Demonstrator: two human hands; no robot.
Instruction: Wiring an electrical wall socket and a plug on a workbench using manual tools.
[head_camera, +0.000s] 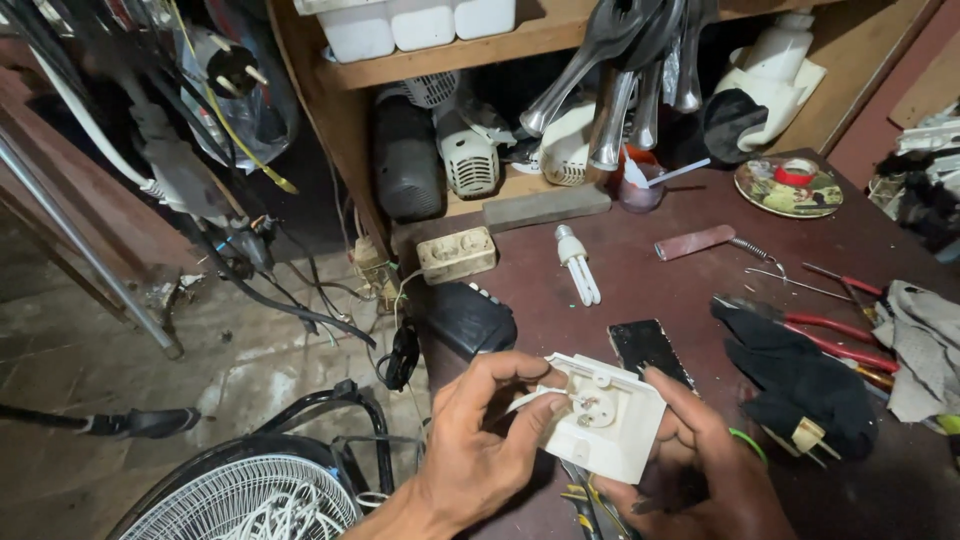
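Head view, looking down at a dark brown worktable (700, 290) w/ a wooden shelf unit (480, 62) behind it. Packages first: three white plastic tubs (415, 22) sit in a row on the upper shelf, top centre, boxy, no label legible. A round printed tin lid (790, 188), greenish w/ red, lies at the table's far right, a roll of red tape on it. A beige double socket block (456, 254) sits at the table's back left edge.

Thing in hand: a white plastic socket housing (608, 415), squarish, rounded corners, inner side up, w/ a round recess, moulded ribs and small screw posts near its middle. It's held above the table's near edge, low centre of frame, tilted toward the camera.

Grip: left hand (480, 440) is curled on the housing's left side, thumb and forefinger pinched on a thin white wire or pin at the recess (too small to tell which). Right hand (710, 460) cups the housing from below and right, fingers closed round its edge, a green band at the wrist.

Around: a white compact bulb (577, 265) and a black phone-like slab (648, 347) lie just beyond the housing; a black cloth (800, 375) and red-handled pliers (840, 325) to the right; a white fan grille (260, 500) on the floor, lower left
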